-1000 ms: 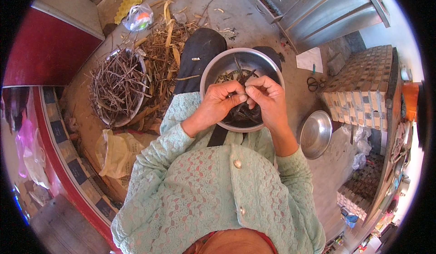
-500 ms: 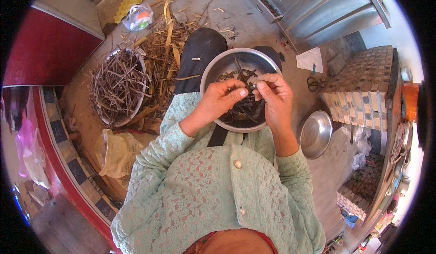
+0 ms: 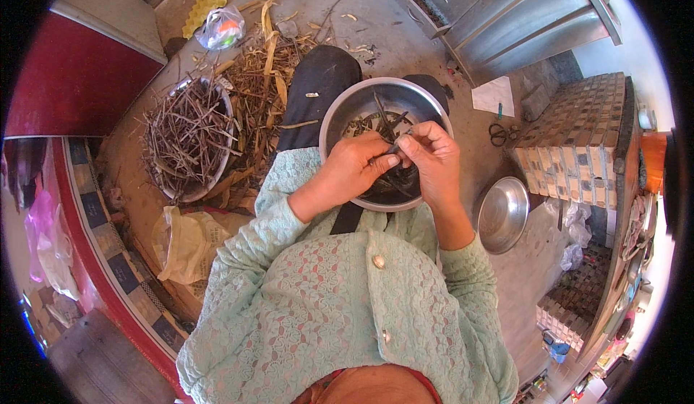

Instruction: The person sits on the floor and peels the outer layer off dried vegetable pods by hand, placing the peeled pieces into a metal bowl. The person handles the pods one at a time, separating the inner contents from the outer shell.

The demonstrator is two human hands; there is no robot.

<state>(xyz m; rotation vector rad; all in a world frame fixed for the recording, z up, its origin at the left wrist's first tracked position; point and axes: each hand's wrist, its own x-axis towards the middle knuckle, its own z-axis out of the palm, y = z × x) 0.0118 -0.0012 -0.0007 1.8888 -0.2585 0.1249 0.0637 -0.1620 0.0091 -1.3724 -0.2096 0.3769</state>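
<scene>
One small dark piece [image 3: 395,148] is at the centre of the frame, a little above the middle, over the metal bowl [image 3: 384,82]. The left hand [image 3: 353,161] and the right hand [image 3: 434,160] are both pinched on it, thumb against fingers. Below them, inside the bowl, are lying dark pods [image 3: 394,182]. At left of the frame, a basin [image 3: 228,108] is heaped with thin brown stalks [image 3: 189,140]. At right of the frame stands a shiny pan [image 3: 504,214], and above it are scissors [image 3: 499,134] on the floor.
</scene>
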